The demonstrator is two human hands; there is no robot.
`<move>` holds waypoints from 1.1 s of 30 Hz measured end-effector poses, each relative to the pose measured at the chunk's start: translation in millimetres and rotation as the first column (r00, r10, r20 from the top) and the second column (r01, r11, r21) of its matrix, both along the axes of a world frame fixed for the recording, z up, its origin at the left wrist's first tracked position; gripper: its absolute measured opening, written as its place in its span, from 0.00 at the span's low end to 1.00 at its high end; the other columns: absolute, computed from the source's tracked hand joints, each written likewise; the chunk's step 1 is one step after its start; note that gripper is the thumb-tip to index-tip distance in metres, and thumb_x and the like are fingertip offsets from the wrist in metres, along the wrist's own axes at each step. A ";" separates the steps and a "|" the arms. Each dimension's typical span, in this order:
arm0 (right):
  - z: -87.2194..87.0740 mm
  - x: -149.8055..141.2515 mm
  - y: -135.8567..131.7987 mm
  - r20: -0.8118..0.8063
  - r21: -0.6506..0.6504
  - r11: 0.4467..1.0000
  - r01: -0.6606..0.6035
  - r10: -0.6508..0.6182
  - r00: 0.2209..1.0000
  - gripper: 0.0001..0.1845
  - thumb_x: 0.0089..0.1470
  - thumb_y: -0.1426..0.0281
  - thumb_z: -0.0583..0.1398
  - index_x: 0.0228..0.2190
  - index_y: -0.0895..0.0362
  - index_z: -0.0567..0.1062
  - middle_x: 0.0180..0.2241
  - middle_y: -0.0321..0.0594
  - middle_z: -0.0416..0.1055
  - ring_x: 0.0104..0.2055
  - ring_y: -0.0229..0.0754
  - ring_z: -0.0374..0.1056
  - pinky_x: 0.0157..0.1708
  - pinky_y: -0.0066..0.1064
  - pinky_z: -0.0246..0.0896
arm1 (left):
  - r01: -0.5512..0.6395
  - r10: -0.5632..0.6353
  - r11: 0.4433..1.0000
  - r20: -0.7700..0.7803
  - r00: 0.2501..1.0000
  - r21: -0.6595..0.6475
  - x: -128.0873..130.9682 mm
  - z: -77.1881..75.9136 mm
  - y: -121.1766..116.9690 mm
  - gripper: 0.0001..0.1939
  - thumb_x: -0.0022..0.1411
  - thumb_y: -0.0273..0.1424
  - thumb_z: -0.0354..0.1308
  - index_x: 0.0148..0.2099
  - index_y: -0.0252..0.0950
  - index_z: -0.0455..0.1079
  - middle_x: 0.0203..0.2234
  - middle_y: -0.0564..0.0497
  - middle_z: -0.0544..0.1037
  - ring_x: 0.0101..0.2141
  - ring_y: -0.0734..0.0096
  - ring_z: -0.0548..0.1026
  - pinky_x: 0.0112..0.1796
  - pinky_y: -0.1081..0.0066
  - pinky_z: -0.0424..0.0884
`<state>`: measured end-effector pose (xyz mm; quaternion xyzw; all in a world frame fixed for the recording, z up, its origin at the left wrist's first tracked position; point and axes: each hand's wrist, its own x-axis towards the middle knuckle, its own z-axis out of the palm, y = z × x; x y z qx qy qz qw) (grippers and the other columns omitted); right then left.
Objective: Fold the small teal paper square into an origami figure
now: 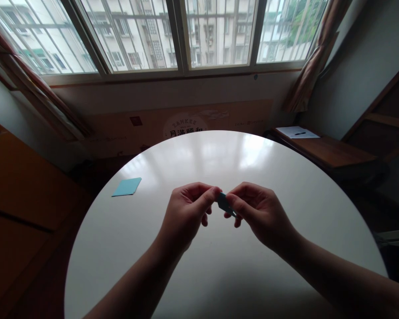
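Orange panel [153, 126] below window [216, 35]: pale circle [183, 118] bears arched Latin capitals, apparently "ZANKEE", letters soft. Beneath, larger dark Chinese characters, seemingly 月满颐和, their feet meeting the worktop [213, 153] edge. Small line between the two: too fine to read. Script at panel's right and left, blurred. Dark red square [136, 121], left of circle: mark illegible.

Left grip [188, 212] and right grip [264, 212] pinch close together, both forearms [133, 277] angled inward.

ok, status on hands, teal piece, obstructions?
Left hand and right hand pinching small teal piece. Piece above white table. Teal sheet lies apart, left; no obstruction visible.
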<state>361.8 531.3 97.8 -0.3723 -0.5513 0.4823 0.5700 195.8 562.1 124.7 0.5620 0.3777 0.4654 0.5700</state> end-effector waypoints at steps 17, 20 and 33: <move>-2.0 2.9 1.6 0.045 -0.024 1.000 -0.020 0.021 0.999 0.16 0.60 0.59 0.63 0.29 0.59 0.74 0.26 0.38 0.74 0.26 0.38 0.72 0.20 0.25 0.67 | -0.128 0.130 0.989 -0.029 0.991 0.075 -0.8 -1.5 4.5 0.17 0.61 0.43 0.64 0.35 0.32 0.78 0.27 0.49 0.77 0.22 0.76 0.68 0.15 0.80 0.63; -2.6 3.3 2.7 0.028 -0.018 0.999 0.033 -0.032 0.999 0.16 0.60 0.58 0.63 0.30 0.59 0.75 0.28 0.39 0.75 0.28 0.39 0.72 0.20 0.25 0.67 | -0.021 0.023 0.999 -0.066 0.998 0.027 -0.1 1.2 2.8 0.16 0.59 0.42 0.65 0.35 0.31 0.79 0.26 0.48 0.77 0.23 0.75 0.69 0.16 0.81 0.64; -5.7 6.6 10.0 0.034 -0.044 0.999 -0.023 0.025 0.999 0.10 0.55 0.63 0.68 0.36 0.56 0.79 0.30 0.38 0.76 0.32 0.39 0.71 0.24 0.25 0.69 | 0.090 -0.043 0.986 -0.316 0.948 0.137 -3.8 1.1 5.8 0.07 0.57 0.32 0.65 0.30 0.33 0.79 0.21 0.52 0.77 0.21 0.77 0.69 0.18 0.81 0.64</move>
